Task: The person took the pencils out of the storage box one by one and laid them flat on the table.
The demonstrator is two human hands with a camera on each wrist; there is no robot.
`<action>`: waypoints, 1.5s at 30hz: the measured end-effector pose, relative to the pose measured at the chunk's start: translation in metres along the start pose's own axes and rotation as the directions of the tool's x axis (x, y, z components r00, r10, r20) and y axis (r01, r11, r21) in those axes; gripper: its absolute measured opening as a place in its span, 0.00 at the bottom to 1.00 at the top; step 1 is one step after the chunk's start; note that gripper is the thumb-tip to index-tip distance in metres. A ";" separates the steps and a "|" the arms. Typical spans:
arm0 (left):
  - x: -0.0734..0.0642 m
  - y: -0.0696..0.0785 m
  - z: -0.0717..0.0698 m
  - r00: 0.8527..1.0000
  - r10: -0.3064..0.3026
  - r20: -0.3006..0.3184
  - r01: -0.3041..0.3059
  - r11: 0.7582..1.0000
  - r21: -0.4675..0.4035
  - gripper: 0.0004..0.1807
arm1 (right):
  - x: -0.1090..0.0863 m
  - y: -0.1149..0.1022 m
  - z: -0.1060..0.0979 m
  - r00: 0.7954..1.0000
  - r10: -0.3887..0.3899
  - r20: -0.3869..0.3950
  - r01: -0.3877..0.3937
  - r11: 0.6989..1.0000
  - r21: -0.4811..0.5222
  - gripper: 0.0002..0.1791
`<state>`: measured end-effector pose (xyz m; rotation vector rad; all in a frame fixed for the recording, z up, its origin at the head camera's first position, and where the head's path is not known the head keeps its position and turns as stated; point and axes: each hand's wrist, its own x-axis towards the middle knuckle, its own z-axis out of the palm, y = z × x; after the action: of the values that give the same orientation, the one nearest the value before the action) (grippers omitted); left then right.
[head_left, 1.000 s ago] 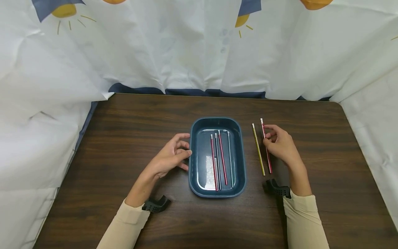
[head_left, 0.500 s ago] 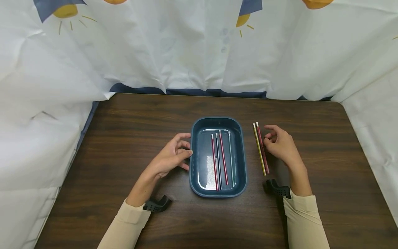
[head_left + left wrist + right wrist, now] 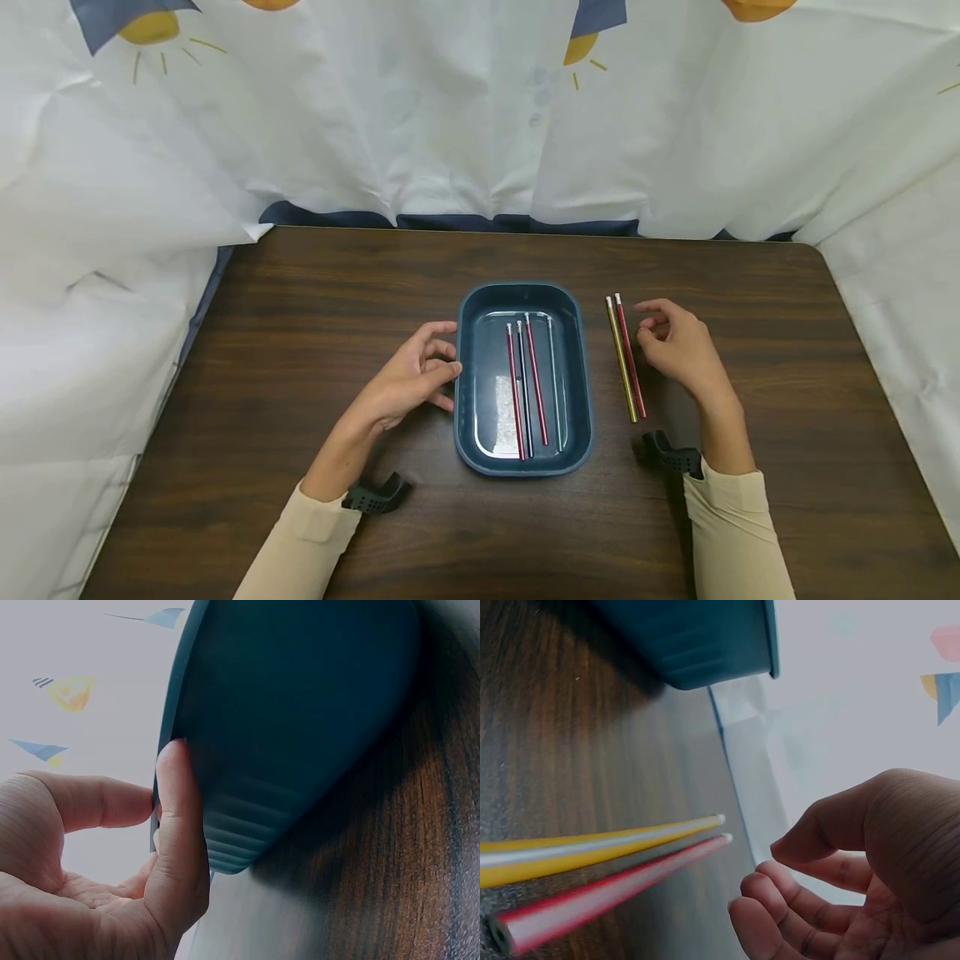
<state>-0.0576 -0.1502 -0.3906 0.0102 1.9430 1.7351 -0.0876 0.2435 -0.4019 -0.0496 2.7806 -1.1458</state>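
Observation:
In the head view my left hand (image 3: pixel 412 375) holds the left side of a blue tray (image 3: pixel 462 417). The left wrist view shows its thumb and a finger on either side of the tray's rim (image 3: pixel 171 697). Inside the tray lie two red pencils (image 3: pixel 516 400), a dark blue pencil (image 3: pixel 525 400) and a green pencil (image 3: pixel 557 392). To the right of the tray, a yellow pencil (image 3: pixel 622 358) and a red pencil (image 3: pixel 632 358) lie side by side, white ends away from me. My right hand (image 3: pixel 678 346) hovers just right of them, fingers loosely bent, holding nothing.
Everything stands on a dark wood-grain table (image 3: pixel 337 283). White patterned curtains (image 3: pixel 450 125) hang behind its far edge and along both sides. Each wrist wears a black camera mount (image 3: pixel 378 493).
The right hand has set the red pencil down against the yellow one and let it go, its fingers drawing slightly right. The left hand and tray have stayed put.

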 end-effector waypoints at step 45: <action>-0.006 0.003 -0.006 1.000 -0.004 -0.018 0.004 1.000 -0.013 0.37 | -0.013 -0.076 0.006 0.985 -0.172 0.004 0.172 0.985 0.007 0.19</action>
<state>-0.0561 -0.1576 -0.3858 -0.0137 1.9433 1.7506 -0.0755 0.1866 -0.3516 -0.2968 2.8140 -1.1904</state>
